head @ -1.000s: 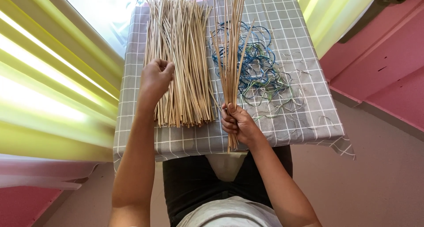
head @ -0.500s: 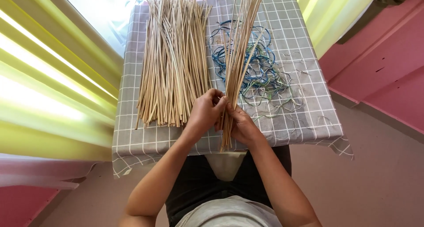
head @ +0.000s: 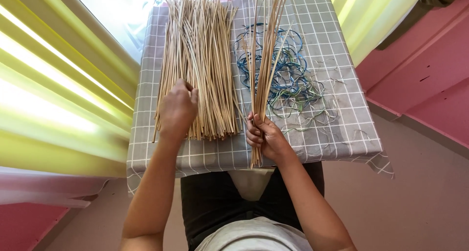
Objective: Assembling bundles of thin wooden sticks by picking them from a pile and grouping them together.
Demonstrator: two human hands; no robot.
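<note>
**Pulling sticks off the pile, one hand feeding the other**

So here the left hand (head: 177, 108) sits flat-ish on the near end of the big pile of sticks (head: 198, 65), fingers curled down and pressed together over the stick tips, looks like it's pinching at one or a few near the left-middle of the pile, though I can't tell exactly how many. The right hand (head: 264, 136) is closed tight around a small bundle of sticks (head: 267, 51), gripping it near the bottom end, with the bundle standing up and fanning away over the table. Short stubs poke out below the fist.

Both piles are on a grey checked tablecloth (head: 332, 138), and a tangle of blue and green cord (head: 288, 77) lies just behind the held bundle, touching it in view.

If you ask me, the trick here is picking from the very end of the pile so you lift one stick cleanly without dragging its neighbours off the edge. Keep the fist snug so the bundle's bottoms stay level, and keep the bundle clear of that cord so nothing snags.
</note>
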